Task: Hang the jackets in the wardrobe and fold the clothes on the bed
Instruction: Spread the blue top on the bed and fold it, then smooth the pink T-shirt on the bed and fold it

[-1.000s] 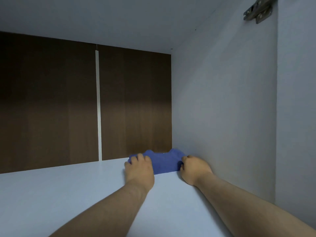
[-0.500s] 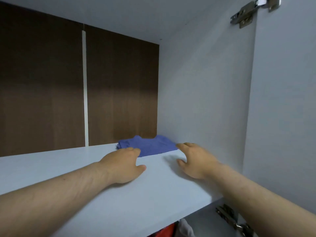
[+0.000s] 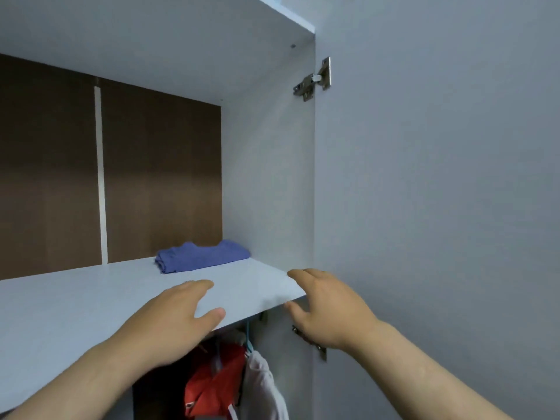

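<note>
A folded blue garment (image 3: 201, 256) lies at the back right corner of the white wardrobe shelf (image 3: 91, 301), against the right side wall. My left hand (image 3: 172, 319) hovers over the shelf's front edge with relaxed fingers, holding nothing. At the shelf's front right corner, my right hand (image 3: 325, 307) is also empty, fingers loosely spread. Both hands are well in front of the blue garment. Below the shelf hang a red jacket (image 3: 213, 386) and a white jacket (image 3: 262, 389) on hangers.
The wardrobe has a dark brown back panel (image 3: 151, 177) and a white right side wall (image 3: 269, 177). The open door (image 3: 439, 192) stands at the right, with metal hinges (image 3: 313, 80) above and below the shelf. Another shelf (image 3: 181, 34) lies overhead.
Both hands have let go of the blue garment and drawn back from the shelf's rear to its front edge. My view has pulled back, bringing the hanging jackets below into sight.
</note>
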A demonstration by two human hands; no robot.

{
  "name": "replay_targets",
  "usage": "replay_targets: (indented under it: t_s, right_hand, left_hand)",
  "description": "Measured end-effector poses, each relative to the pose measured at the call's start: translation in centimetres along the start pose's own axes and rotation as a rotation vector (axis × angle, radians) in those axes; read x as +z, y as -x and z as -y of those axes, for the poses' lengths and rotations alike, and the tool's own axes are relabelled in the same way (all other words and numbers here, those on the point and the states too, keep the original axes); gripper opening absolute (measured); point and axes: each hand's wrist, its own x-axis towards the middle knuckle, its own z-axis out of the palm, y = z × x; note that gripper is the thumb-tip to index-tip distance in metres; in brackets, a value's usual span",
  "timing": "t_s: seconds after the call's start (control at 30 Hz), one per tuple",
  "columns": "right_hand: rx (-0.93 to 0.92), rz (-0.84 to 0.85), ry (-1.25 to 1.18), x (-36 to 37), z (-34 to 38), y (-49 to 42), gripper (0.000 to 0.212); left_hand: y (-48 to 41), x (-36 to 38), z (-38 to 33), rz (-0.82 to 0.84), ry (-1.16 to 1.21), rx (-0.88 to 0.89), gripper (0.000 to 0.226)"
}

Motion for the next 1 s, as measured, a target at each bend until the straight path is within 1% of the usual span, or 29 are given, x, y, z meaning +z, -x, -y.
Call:
replay_targets:
  t_s: [0.07,0.13,0.27,0.4,0.57,0.73,0.9,1.0]
  right_hand:
    - [0.009,-0.003,0.003,-1.4,-0.4,3.8,0.05]
    - [0.039,-0.006,0.031,-3.2,-1.7,8.4,0.05]
    - [0.161,0.01,0.088,-6.2,-4.7,18.3,0.058]
    - [0.318,0.006,0.139,-9.8,-7.4,27.2,0.056]
    - [0.607,-0.064,0.21,-14.3,-10.4,37.9,0.053]
    - [0.928,-0.116,0.314,-18.2,-12.5,48.3,0.053]
    - [1.246,-0.162,0.418,-21.5,-12.0,56.5,0.053]
    - [1.423,-0.196,0.457,-22.5,-11.0,60.7,0.047]
  left_hand:
    - [2.6,0.7,-2.4,-0.058,0.039,0.029,0.064]
    - [5.1,2.0,-5.8,-0.069,0.081,0.082,0.06]
    - [9.7,5.5,-13.1,0.044,0.168,0.154,0.063]
    - [12.7,8.7,-20.5,0.112,0.222,0.265,0.061]
    - [15.5,12.2,-29.5,0.196,0.375,0.416,0.05]
    - [17.5,16.1,-38.5,0.354,0.595,0.584,0.032]
    - [19.0,20.1,-46.7,0.525,0.678,0.761,0.026]
    - [20.4,22.8,-50.7,0.617,0.706,0.831,0.025]
